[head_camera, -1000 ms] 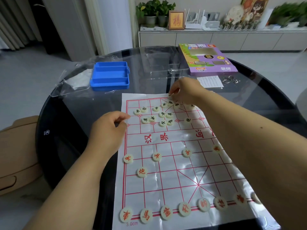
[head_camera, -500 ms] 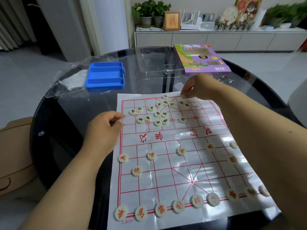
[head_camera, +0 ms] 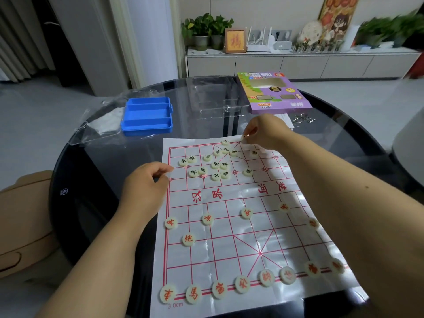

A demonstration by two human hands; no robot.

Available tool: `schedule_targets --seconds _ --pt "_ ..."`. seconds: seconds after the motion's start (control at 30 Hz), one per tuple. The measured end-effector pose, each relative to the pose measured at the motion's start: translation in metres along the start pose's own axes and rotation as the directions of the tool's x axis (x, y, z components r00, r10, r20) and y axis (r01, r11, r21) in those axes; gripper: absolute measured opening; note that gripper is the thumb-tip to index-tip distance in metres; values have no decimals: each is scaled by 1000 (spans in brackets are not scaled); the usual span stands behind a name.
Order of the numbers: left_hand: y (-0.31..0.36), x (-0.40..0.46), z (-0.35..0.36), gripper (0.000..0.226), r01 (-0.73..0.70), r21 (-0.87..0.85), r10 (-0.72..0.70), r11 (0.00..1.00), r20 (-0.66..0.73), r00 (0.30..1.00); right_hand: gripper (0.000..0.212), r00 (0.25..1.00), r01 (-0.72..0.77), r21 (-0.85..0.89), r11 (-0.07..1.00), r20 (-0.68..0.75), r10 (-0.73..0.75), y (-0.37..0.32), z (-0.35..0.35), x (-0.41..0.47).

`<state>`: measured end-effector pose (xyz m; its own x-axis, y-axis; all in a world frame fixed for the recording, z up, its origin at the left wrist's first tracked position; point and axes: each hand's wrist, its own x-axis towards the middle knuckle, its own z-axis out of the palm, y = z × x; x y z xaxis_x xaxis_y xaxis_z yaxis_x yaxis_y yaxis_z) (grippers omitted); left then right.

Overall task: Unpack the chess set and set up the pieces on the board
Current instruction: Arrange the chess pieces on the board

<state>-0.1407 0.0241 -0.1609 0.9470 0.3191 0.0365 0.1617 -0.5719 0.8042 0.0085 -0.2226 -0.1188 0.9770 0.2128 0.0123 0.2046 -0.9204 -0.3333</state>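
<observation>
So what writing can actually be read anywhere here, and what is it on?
"汉界" in red: board sheet, mid-left.
"楚河" in red, upside down: same sheet, mid-right.
"3.0cm": sheet's near-left corner.
"炮": red piece.
"XCRAI" (roughly): purple box; its other print is blurred.
Red character: framed picture, blurred.
Black-marked pieces: too small.

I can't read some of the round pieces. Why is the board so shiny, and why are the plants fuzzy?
Head view: room light glares white off the glossy board near its right side, washing out some lines; the plants at the far right are smeared by blur; the pieces on the near row are soft too; the table edge bends from the wide lens.
</observation>
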Motion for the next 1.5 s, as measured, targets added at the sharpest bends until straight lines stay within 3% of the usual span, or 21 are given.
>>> schedule_targets --seconds 0.43,0.73,1.13,1.37,1.5 --pt "-1 2 1 14 -9 -2 9 1000 -6 1000 24 1000 -22 -69 997 5 22 -5 10 12" --pt "-2 2 1 15 -3 -8 3 1000 -12 1000 20 994 50 129 990 -101 -37 -4 -10 -3" --pt "0 -2 2 15 -20 4 20 1000 -19 1000 16 989 32 262 965 -147 7 6 -20 -17" --pt "-1 -1 2 14 -17 8 17 1000 -21 1000 20 986 157 244 957 -86 -140 -18 -2 -27" --pt "-3 -1 2 14 -20 7 20 1000 -17 1000 21 959 244 202 949 97 -267 -34 9 -41"
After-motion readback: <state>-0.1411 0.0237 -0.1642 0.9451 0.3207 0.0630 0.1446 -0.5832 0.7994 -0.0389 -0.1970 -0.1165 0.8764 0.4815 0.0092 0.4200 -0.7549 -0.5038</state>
